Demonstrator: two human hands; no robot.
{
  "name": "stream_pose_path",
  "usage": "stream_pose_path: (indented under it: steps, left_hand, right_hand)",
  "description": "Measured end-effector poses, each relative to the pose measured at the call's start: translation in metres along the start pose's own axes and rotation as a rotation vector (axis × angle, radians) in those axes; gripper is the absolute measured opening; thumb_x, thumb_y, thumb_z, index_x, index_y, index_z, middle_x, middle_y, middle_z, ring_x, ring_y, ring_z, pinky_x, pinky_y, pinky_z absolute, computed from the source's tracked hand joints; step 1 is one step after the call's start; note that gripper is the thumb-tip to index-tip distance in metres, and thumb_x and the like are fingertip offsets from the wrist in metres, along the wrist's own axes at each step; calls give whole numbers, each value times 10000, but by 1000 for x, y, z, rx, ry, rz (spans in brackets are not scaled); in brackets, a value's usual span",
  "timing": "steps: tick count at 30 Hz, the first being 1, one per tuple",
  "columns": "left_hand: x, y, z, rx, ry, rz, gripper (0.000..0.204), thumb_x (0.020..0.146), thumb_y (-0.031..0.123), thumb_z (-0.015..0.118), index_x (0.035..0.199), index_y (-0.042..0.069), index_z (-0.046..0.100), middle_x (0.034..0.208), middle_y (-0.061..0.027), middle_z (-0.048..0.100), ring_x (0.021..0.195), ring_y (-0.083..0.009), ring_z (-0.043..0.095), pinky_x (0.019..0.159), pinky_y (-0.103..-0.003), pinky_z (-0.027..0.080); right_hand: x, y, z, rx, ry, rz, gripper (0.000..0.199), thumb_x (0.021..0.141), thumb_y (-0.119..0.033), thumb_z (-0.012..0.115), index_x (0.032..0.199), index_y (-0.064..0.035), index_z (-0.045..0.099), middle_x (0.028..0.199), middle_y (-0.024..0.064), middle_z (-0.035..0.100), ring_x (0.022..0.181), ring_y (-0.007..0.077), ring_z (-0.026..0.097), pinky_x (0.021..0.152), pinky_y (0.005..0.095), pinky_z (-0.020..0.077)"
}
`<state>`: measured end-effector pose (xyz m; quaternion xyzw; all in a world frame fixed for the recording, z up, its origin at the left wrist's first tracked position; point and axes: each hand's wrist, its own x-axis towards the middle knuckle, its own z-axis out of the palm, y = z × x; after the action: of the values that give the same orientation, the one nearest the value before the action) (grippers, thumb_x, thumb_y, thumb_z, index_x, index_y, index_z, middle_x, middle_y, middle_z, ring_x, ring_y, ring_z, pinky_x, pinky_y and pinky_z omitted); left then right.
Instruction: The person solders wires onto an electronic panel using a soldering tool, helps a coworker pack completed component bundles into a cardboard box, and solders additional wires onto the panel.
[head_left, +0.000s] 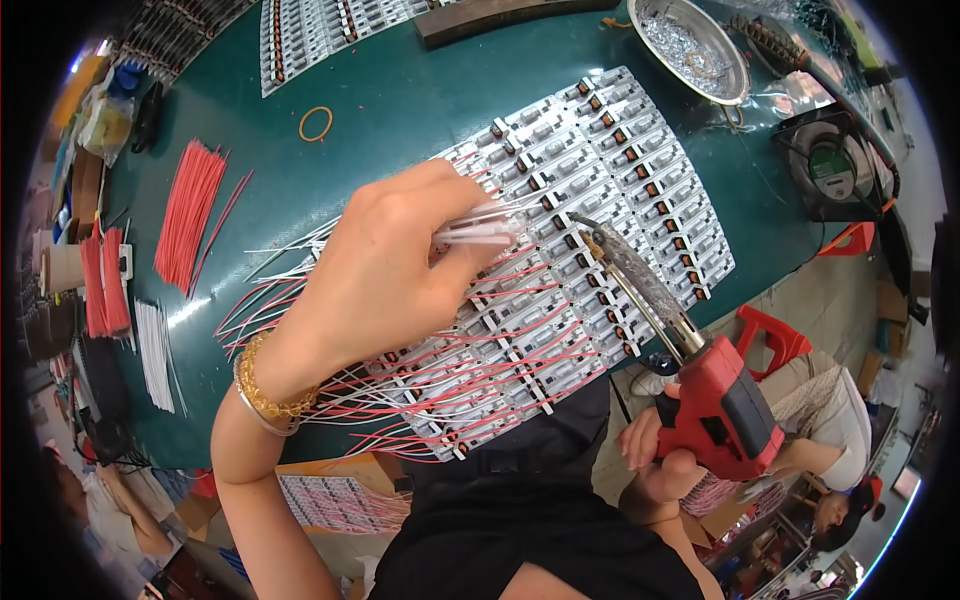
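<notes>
My left hand (385, 275) pinched a thin bundle of white wires (480, 232) — light, limp, best held near their tips; my right hand (660, 455) gripped the red soldering iron (715, 400) closed around its handle — tip hot.

Left hand (385, 265) pinching white wires (478, 232), right hand (655, 455) gripping soldering iron (690, 375)

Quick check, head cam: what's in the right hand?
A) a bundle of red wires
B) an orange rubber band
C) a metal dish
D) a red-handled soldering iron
D. The right hand grips the red-handled soldering iron, its tip lying over the panel of small white boards, while the left hand pinches a few white wires.
</notes>
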<state>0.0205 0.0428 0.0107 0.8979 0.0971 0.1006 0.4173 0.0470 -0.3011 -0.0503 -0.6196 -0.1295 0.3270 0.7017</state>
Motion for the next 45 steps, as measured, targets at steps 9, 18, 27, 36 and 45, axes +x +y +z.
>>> stream_pose_path:
  steps: [9, 18, 27, 36, 45]
  left_hand:
    - [-7, -2, 9, 168, 99, 10, 89, 762, -9, 663, 821, -27, 599, 732, -112, 535, 628, -238, 516, 572, -324, 396]
    - [-12, 5, 30, 61, 130, -66, 136, 772, -7, 667, 826, -18, 543, 831, -116, 546, 705, -266, 555, 650, -336, 448]
    - [-18, 0, 42, 165, 232, 3, 127, 779, 48, 663, 848, 20, 559, 835, -104, 527, 658, -296, 593, 522, -376, 449]
    - [-24, 6, -17, 114, 21, 37, 129, 736, 2, 661, 856, 44, 641, 762, -89, 550, 619, -251, 558, 535, -322, 436]
    - [-62, 33, -99, 107, 414, -309, 103, 856, 26, 566, 819, -31, 643, 752, -43, 553, 678, -121, 471, 629, -251, 361]
  right_hand:
    - [19, -29, 45, -54, 93, -67, 888, 792, -613, 619, 1291, 68, 345, 492, -24, 411, 388, 116, 448, 430, 253, 399]
    - [15, -32, 43, -109, 86, -25, 942, 780, -679, 573, 1337, 36, 316, 490, -28, 410, 405, 116, 448, 464, 258, 402]
    - [11, -24, 38, -165, 53, -23, 935, 755, -660, 620, 1323, 39, 368, 467, -34, 399, 395, 121, 442, 449, 263, 393]
    - [14, -32, 41, -67, 92, -49, 881, 788, -638, 607, 1294, 41, 363, 503, -25, 423, 398, 118, 441, 439, 269, 399]
    - [18, -29, 26, 6, -135, -164, 836, 822, -602, 593, 1294, 40, 339, 519, -19, 434, 424, 123, 464, 477, 272, 417]
